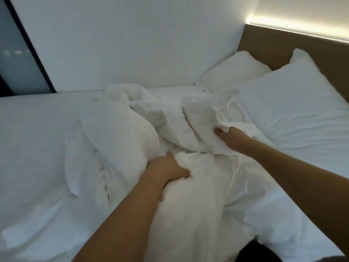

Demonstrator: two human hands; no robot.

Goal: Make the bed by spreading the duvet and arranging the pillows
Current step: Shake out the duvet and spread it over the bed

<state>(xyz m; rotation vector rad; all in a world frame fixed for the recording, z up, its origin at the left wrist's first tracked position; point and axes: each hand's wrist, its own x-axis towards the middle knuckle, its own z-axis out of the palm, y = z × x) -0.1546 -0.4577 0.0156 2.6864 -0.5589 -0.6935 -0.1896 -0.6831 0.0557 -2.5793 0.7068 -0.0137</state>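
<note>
The duvet lies bunched in a heap mid-bed, nothing spread yet. The left hand grips a thick fold near its front; the right hand pinches a crumpled edge farther off. Two pillows lie just beyond the right hand against the headboard, roughly placed. Bare sheet stretches left of the left hand; the wall behind limits reach.
</note>
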